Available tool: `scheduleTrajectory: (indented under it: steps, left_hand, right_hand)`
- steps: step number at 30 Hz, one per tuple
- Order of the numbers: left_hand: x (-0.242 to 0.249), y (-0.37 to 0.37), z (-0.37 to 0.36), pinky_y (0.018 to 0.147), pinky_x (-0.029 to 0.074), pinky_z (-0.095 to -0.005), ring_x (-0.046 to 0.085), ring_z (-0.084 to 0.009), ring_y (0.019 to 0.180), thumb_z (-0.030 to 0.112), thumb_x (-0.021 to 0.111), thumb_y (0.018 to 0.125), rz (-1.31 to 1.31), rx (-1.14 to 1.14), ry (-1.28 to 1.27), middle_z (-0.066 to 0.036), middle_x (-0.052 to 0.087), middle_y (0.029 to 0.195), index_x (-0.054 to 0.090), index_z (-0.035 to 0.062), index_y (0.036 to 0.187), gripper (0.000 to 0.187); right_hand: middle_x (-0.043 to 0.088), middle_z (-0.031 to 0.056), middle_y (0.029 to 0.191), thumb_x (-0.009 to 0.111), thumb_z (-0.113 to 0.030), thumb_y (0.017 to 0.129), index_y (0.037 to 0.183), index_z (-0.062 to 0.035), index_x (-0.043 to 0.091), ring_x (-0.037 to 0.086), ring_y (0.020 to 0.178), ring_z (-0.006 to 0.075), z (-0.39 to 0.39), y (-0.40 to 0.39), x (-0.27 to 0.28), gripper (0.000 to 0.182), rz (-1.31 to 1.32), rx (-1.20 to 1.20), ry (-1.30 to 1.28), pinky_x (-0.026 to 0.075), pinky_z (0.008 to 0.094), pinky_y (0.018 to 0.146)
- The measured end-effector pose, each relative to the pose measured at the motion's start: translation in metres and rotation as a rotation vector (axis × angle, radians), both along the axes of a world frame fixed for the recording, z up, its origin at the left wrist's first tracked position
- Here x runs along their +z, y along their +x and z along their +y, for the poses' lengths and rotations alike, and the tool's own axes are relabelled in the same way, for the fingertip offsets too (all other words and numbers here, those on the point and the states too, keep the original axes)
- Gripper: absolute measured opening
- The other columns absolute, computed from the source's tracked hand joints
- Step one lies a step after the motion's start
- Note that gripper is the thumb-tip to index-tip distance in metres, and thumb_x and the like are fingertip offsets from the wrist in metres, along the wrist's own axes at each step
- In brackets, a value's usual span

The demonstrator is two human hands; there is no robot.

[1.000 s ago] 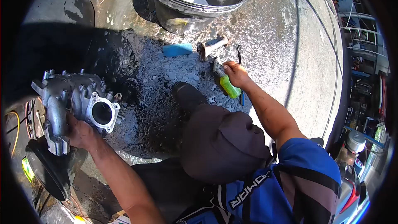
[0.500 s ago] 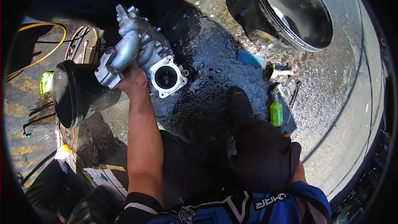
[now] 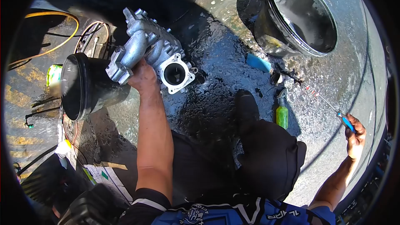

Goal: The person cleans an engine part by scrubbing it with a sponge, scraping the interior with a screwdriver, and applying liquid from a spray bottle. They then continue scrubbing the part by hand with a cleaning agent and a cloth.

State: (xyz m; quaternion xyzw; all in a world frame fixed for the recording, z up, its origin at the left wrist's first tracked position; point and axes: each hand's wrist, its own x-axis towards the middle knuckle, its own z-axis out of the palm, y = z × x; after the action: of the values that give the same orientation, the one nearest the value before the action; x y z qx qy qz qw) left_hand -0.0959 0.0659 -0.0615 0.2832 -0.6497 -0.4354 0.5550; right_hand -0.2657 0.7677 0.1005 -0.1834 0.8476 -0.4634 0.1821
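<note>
My left hand [image 3: 143, 77] is closed around a runner of a silver cast-metal intake manifold [image 3: 137, 50], holding it up over the wet ground. Its round flanged opening [image 3: 175, 73] faces me, dark inside; my fingers are partly hidden behind the casting. Out to the right, my right hand [image 3: 355, 137] grips the blue handle of a screwdriver [image 3: 345, 121]. The thin shaft points up and left, away from my body. Some red and white shows near its far end, too blurred to make out.
A large black bucket [image 3: 260, 37] is at upper right, and another dark bucket [image 3: 104, 79] at left. Near my knee [image 3: 266, 154] are a green spray bottle [image 3: 282, 116], a blue flat piece [image 3: 258, 63] and a small metal part [image 3: 277, 77]. Hoses [image 3: 75, 21] run along the left.
My right hand has come out from beside my knee, swinging right with the screwdriver lifted from near the bottle. The left hand still holds the manifold; the whole view has shifted slightly.
</note>
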Motion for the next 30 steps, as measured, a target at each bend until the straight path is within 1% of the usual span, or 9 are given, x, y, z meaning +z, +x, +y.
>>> scheduleTrajectory:
  steps: [2,6,10,14,20,23,24,26,30]
  left_hand:
    - [-0.007,0.004,-0.006,0.102,0.048,-0.0407,0.060,-0.0273,0.110,-0.002,0.076,0.087,-0.086,0.042,-0.116,-0.014,0.059,0.121,0.054,0.0000,0.124,0.044]
    - [-0.011,0.003,-0.005,0.101,0.048,-0.0408,0.060,-0.0275,0.109,0.001,0.077,0.087,-0.079,0.017,-0.120,-0.013,0.060,0.119,0.056,0.0000,0.122,0.041]
    - [-0.016,0.003,-0.009,0.098,0.049,-0.0410,0.061,-0.0280,0.107,0.004,0.076,0.087,-0.113,0.032,-0.185,-0.013,0.062,0.116,0.058,-0.0004,0.119,0.037]
    - [-0.009,-0.001,0.002,0.096,0.050,-0.0411,0.062,-0.0289,0.104,0.004,0.074,0.087,-0.085,0.048,-0.219,-0.014,0.063,0.112,0.059,-0.0008,0.116,0.033]
    - [-0.005,0.004,0.005,0.094,0.050,-0.0410,0.062,-0.0283,0.101,0.001,0.070,0.087,-0.153,0.029,-0.214,-0.013,0.063,0.110,0.058,-0.0015,0.114,0.029]
    - [-0.001,0.005,0.008,0.094,0.049,-0.0408,0.061,-0.0277,0.101,0.000,0.069,0.087,-0.170,0.033,-0.243,-0.013,0.062,0.109,0.058,-0.0019,0.114,0.029]
    - [-0.001,0.005,0.009,0.094,0.049,-0.0408,0.061,-0.0274,0.101,-0.001,0.069,0.087,-0.175,0.035,-0.252,-0.013,0.062,0.108,0.058,-0.0021,0.113,0.029]
    - [-0.008,0.001,0.010,0.094,0.049,-0.0399,0.060,-0.0255,0.101,-0.002,0.067,0.088,-0.022,-0.052,-0.129,-0.013,0.062,0.109,0.056,-0.0024,0.115,0.029]
    - [-0.015,0.005,0.006,0.094,0.050,-0.0387,0.059,-0.0213,0.099,0.001,0.074,0.090,-0.015,-0.011,-0.068,-0.010,0.062,0.110,0.056,0.0010,0.117,0.033]
  right_hand:
    - [0.070,0.0175,0.124,0.075,-0.015,0.090,0.125,-0.0057,0.070,0.062,0.123,0.0265,-0.064,-0.017,0.038,0.037,0.076,0.117,0.004,0.046,0.0409,0.107]
    - [0.072,0.0129,0.097,0.076,-0.023,0.079,0.112,-0.0003,0.075,0.067,0.090,0.0241,-0.219,-0.029,0.095,0.040,0.679,0.529,0.153,0.052,0.0371,0.086]
    - [0.066,0.0081,0.078,0.072,-0.018,0.077,0.106,-0.0016,0.077,0.065,0.069,0.0215,-0.332,-0.012,0.130,0.034,0.814,0.756,0.153,0.051,0.0348,0.068]
    - [0.065,0.0116,0.092,0.073,-0.015,0.076,0.109,-0.0087,0.078,0.062,0.080,0.0217,-0.380,-0.009,0.134,0.034,0.935,1.047,0.210,0.049,0.0357,0.070]
    - [0.067,0.0078,0.089,0.075,-0.010,0.075,0.113,-0.0110,0.074,0.068,0.087,0.0242,-0.412,0.033,0.082,0.038,1.018,0.802,0.058,0.056,0.0379,0.077]
    - [0.071,0.0071,0.090,0.074,-0.009,0.079,0.100,-0.0066,0.072,0.072,0.092,0.0277,-0.451,0.019,0.073,0.021,0.974,1.057,-0.129,0.059,0.0400,0.081]
    - [0.073,0.0093,0.090,0.073,-0.009,0.081,0.097,-0.0047,0.072,0.073,0.092,0.0292,-0.457,0.023,0.069,0.017,0.838,1.128,-0.040,0.060,0.0409,0.080]
    - [0.074,0.0146,0.087,0.069,-0.009,0.082,0.093,-0.0013,0.071,0.075,0.088,0.0320,-0.476,0.036,0.061,0.014,0.721,1.334,0.521,0.060,0.0439,0.075]
    - [0.072,0.0168,0.080,0.065,-0.009,0.084,0.091,0.0021,0.070,0.075,0.081,0.0343,-0.471,0.040,0.004,0.014,0.659,1.229,0.312,0.060,0.0458,0.071]
